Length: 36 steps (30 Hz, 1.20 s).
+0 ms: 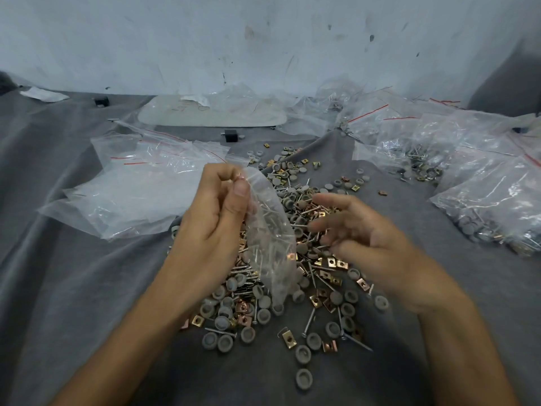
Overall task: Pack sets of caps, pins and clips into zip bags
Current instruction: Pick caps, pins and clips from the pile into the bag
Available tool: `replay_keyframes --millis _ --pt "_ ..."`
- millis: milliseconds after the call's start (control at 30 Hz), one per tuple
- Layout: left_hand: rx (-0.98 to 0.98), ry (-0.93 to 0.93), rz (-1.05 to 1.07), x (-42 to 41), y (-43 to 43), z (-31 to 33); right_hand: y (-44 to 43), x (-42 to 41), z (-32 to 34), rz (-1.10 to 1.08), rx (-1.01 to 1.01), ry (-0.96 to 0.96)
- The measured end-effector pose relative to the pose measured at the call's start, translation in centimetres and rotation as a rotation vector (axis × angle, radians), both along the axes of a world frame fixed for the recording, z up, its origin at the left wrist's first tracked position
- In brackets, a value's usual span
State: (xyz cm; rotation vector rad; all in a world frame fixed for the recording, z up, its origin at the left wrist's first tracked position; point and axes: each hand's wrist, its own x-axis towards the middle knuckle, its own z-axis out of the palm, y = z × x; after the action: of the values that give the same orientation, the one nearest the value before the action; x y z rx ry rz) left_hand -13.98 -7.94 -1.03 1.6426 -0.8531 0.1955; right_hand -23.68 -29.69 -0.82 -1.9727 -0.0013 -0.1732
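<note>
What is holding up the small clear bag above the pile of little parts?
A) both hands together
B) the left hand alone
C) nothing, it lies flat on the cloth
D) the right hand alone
B: the left hand pinches the bag at its top edge so that it hangs down, while the right hand is open beside it with loose fingers gripping nothing.

Light soft, cool, even; only faint shadows lay on the wrinkled grey cloth (pixel 73 273). White glare streaked the heaped clear plastic zip bags (pixel 480 197) at right. The bare right hand (pixel 366 232) was smeared with motion blur; the bare left hand (pixel 213 218) and the small clear bag (pixel 272 238) it pinched were sharper. Frame edges bowed.
</note>
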Motion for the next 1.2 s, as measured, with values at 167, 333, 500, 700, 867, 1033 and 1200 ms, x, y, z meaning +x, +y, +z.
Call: replay_keyframes --millis 167,333,500,700,867,1033,1200 --pt "0.164 -0.180 -0.108 -1.7 -0.8 -0.1 1.8 0.0 0.6 0.080 0.208 -0.136" --pt "0.155 -0.269 -0.141 -1.9 -0.9 0.4 2.6 0.1 0.8 0.173 0.194 -0.101" --pt "0.116 -0.327 -0.033 -1.9 -1.1 0.6 1.8 -0.3 1.7 0.125 0.201 -0.185" --pt "0.022 -0.254 -0.150 -2.3 -3.2 2.7 -0.3 -1.3 3.9 0.002 0.091 -0.451" --pt "0.124 -0.144 -0.009 -1.0 -1.8 2.1 -3.3 -2.5 4.1 -0.232 0.072 -0.558" --pt "0.774 -0.256 -0.136 -1.3 -3.7 -0.7 -3.8 -1.3 2.6 -0.385 0.197 -0.590" --pt "0.960 -0.465 -0.139 -2.1 -7.4 -2.9 -3.5 -0.2 1.2 -0.466 0.251 -0.572"
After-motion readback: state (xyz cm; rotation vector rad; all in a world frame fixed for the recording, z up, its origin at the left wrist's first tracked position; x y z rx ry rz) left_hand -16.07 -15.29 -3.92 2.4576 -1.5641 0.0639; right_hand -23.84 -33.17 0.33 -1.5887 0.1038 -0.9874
